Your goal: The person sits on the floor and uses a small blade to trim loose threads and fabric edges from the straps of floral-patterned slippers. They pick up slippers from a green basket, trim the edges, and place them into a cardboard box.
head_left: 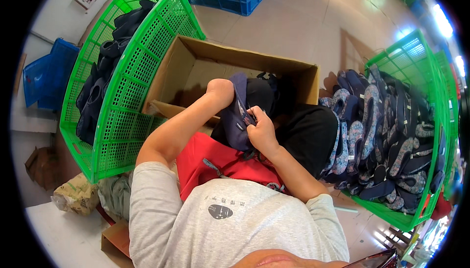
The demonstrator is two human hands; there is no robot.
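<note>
Over the lap, in front of the box (298, 74), one navy slipper (236, 133) with a patterned lining is in both hands. Right hand (262, 132): thumb and fingers closed, pinching the opening's edge, lining showing there. Left hand (220, 92): curled against the upper end; fingers hidden, so can't tell how firmly it grips, if at all. Slipper looks mid-handling, lining only partly showing, not set down anywhere. Left crate (147, 69), green, holds plain dark pieces (100, 64). Right crate (409, 55), also green, is packed with slippers (370, 121), many with patterned faces out. Judging by that, plenty done or waiting, but which crate is which can't be settled from here.
</note>
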